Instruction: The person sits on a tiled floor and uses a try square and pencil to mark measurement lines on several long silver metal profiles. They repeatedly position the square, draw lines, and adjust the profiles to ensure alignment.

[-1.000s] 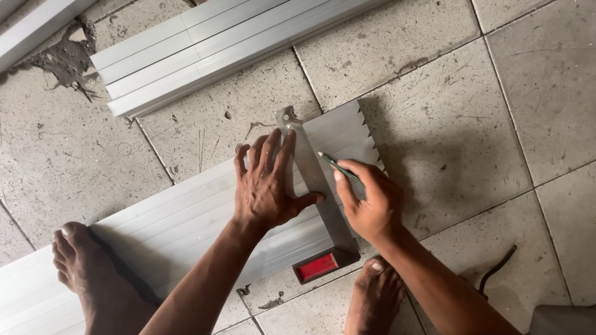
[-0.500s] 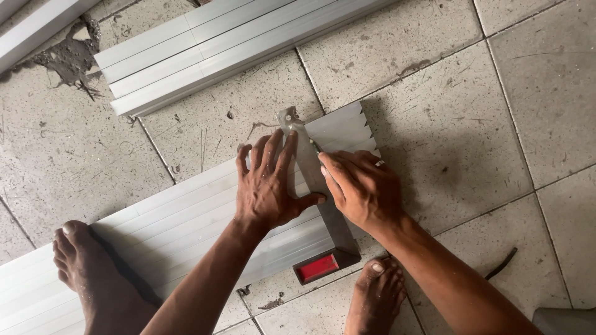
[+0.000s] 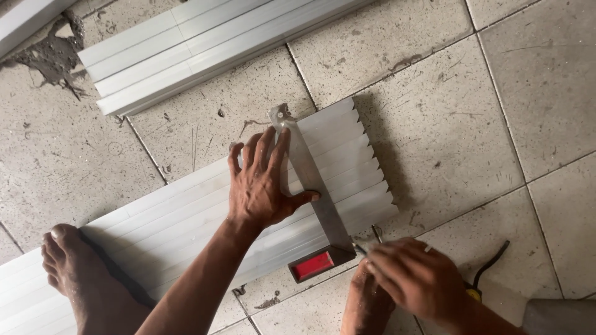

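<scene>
Keep your left hand flat, fingers spread, pinning the square to the panel; right hand pinches the pencil against its edge.

White ribbed panels lie on the tiled floor.

A second stack of white panels lies on the tiled floor beside a dried cement smear.
</scene>
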